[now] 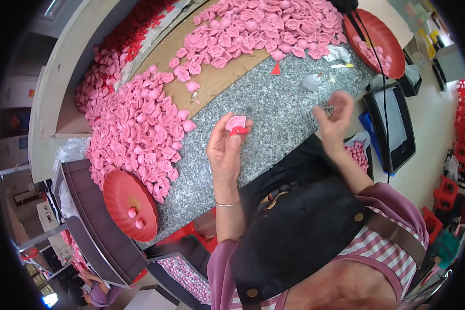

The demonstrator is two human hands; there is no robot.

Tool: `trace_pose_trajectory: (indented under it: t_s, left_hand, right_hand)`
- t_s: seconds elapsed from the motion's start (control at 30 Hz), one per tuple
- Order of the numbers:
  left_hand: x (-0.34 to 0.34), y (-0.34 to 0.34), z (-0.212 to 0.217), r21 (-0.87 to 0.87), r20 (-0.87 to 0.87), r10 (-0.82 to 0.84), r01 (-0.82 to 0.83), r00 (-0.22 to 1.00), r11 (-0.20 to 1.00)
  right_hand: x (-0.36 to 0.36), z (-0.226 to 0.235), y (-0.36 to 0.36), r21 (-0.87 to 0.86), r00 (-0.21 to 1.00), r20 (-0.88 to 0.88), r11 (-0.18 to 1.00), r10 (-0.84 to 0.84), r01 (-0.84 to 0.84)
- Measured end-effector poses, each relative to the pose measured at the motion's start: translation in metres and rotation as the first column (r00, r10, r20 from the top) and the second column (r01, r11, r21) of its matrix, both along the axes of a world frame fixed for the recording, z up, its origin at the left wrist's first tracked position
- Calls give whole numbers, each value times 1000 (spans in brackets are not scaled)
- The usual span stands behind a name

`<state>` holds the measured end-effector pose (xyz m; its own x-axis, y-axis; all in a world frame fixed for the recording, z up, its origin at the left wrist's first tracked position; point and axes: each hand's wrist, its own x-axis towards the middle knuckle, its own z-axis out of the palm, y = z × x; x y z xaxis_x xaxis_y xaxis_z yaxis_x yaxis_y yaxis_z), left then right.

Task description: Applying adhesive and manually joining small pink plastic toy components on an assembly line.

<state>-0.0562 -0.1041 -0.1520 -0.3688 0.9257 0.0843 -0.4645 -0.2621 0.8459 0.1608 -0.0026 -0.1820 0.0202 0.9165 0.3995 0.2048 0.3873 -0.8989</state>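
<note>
In my left hand [225, 150] is a small pink shell-like piece with a red part [236, 124], pinched between thumb and fingers above the grey speckled tabletop [274, 124]. My right hand [336, 121] is raised to the right, thumb and fingers curled but apart, with nothing visible in it. Nearest to it stands a small whitish bottle [312, 81]. Beyond my hands spreads a large heap of pink pieces [253, 26], some cupped and some round. Another pile of them [134, 124] lies to the left.
A red scalloped plate [120, 194] with a few round pieces sits at the left edge. Another red plate [385, 36] holds pink balls at the far right, crossed by a black cable. Red bits [124, 51] lie at the far left. A black bin [392, 129] stands right.
</note>
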Motion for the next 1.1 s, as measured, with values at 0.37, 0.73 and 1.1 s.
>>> trace_pose_trajectory:
  t_s: [0.37,0.73,1.1]
  left_hand:
    - [4,-5,-3,43,274,-49,38,960,998]
    - [10,-11,-4,8,463,-21,20,886,1000]
    - [15,-11,-1,51,462,-42,21,886,998]
  right_hand:
    - [6,22,53,-188,921,61,910,386,-369]
    - [-37,100,20,71,653,-191,674,733,-735]
    - [-50,100,11,245,718,199,676,667,-695]
